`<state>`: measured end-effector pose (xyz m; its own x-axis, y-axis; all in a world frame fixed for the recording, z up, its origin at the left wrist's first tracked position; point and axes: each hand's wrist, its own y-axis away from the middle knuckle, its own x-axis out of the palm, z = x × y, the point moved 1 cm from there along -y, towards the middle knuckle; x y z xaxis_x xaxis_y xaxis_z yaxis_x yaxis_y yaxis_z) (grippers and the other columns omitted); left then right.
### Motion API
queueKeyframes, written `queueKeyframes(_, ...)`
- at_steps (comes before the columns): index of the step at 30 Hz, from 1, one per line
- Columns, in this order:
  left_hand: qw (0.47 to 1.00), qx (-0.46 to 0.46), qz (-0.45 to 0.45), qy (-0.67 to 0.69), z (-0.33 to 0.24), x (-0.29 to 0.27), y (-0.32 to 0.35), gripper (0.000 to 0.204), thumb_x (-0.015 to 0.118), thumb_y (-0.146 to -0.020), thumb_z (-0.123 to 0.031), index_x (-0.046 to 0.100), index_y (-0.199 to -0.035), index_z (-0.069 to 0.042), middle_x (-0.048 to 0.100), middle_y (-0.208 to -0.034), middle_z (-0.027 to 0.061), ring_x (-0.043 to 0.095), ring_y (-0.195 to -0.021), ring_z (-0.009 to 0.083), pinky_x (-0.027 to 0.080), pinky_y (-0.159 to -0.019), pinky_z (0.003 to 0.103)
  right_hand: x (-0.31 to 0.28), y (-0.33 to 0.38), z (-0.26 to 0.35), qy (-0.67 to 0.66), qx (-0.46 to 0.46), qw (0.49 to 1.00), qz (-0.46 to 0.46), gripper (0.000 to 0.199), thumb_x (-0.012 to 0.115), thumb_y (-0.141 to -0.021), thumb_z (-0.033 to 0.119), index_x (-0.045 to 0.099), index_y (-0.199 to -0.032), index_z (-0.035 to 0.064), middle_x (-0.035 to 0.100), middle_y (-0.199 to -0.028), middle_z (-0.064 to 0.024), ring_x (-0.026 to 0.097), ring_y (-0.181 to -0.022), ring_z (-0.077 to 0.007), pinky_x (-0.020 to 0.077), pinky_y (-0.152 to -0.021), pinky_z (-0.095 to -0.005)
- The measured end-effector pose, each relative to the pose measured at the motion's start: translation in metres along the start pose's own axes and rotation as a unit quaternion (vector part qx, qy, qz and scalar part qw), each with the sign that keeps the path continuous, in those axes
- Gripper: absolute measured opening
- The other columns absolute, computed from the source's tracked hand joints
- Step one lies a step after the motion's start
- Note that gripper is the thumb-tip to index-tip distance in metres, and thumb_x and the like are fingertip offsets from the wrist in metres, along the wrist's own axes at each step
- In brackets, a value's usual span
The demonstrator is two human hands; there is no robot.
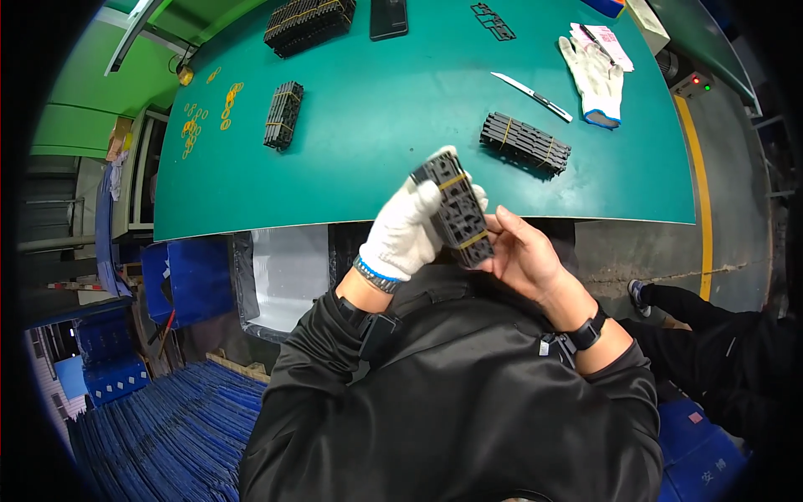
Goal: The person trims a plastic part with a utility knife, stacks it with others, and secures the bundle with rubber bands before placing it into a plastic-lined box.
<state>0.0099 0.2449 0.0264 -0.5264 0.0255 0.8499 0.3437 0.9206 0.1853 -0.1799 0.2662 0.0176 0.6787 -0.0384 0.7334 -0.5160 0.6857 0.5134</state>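
Note:
My left hand (407,222), in a white knit glove, is closed round a bundle of black plastic parts (458,209) bound with two yellow rubber bands. The bundle is tilted, just off the table's near edge. My bare right hand (527,255) is at its lower end, palm up, with the thumb and fingers apart; the fingertips lie beside or under the bundle. On the green table (376,142) to the right lies another banded bundle (525,144). A smaller banded bundle (283,115) lies to the left.
Loose yellow rubber bands (232,102) lie at the table's left. A large black stack (308,25), a phone (389,18) and a flat black part (493,21) are at the back. Toward the right are a utility knife (533,96) and a white glove (595,79). Another person's leg (698,308) shows at right.

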Motion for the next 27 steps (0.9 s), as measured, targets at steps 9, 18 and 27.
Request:
queueKeyframes(9, 0.997, 0.03, -0.028, 0.063, -0.026, -0.015, -0.031, 0.06, 0.06, -0.096, -0.06, 0.061, -0.128, -0.009, 0.069, -0.116, 0.0116, 0.069, -0.099, 0.0281, 0.058, -0.092, 0.047, 0.172, 0.066, 0.038, 0.058, -0.115, 0.787, 0.603, 0.014, 0.068, -0.089, -0.001, 0.073, -0.101, 0.0015, 0.073, -0.096, -0.01, 0.068, -0.087, -0.0177, 0.0546, -0.077, -0.0307)
queueKeyframes(18, 0.998, 0.017, 0.021, 0.06, -0.024, 0.0, -0.04, 0.063, 0.055, -0.099, -0.061, 0.059, -0.134, -0.009, 0.068, -0.118, 0.0134, 0.069, -0.096, 0.0289, 0.059, -0.088, 0.046, 0.178, 0.059, 0.055, 0.066, -0.078, 0.775, 0.623, 0.009, 0.066, -0.086, 0.0, 0.07, -0.094, 0.0004, 0.068, -0.088, -0.0085, 0.063, -0.08, -0.0165, 0.0512, -0.072, -0.0311)
queueKeyframes(27, 0.997, 0.016, 0.003, 0.073, -0.023, -0.001, -0.04, 0.063, 0.053, -0.101, -0.061, 0.057, -0.136, -0.009, 0.067, -0.118, 0.0133, 0.068, -0.095, 0.0291, 0.06, -0.086, 0.046, 0.196, 0.064, 0.04, 0.019, -0.038, 0.737, 0.674, 0.005, 0.064, -0.083, 0.0, 0.067, -0.087, -0.0008, 0.063, -0.079, -0.0068, 0.057, -0.073, -0.0153, 0.0473, -0.066, -0.0316)
